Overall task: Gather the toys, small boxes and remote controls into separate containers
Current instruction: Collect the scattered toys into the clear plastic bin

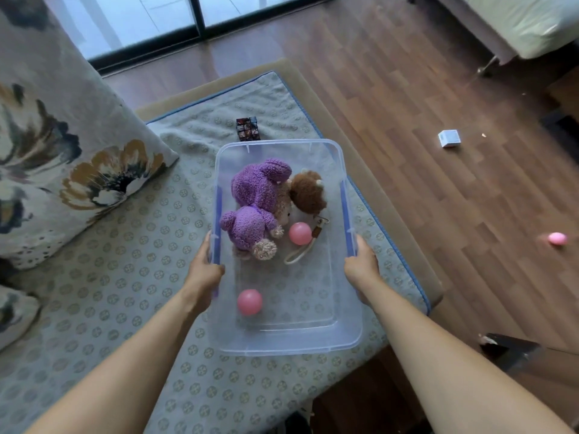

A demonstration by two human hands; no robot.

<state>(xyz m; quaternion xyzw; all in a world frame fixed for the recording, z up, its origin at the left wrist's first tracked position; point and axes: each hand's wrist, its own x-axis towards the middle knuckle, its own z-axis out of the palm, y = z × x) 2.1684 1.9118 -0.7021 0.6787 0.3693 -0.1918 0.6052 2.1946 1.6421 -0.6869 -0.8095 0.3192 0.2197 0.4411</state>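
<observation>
Two grips | left hand, right hand fingers clasp clear bin long rims | long axis points forward

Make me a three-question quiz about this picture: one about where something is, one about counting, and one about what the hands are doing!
1. Where is the small white box?
A) on the pillow
B) on the wooden floor
C) on the windowsill

2. How many pink balls lie inside the clear bin?
A) one
B) two
C) four

3. What are the left hand and right hand doing?
A) each grips a long side of the bin
B) both hang free
C) one holds a ball

Answers:
1 B: the box sits on the floorboards, apart from the bin.
2 B: one is beside the purple plush toy and one is nearer the person; a third lies out on the floor.
3 A: fingers curl round both sides.
</observation>
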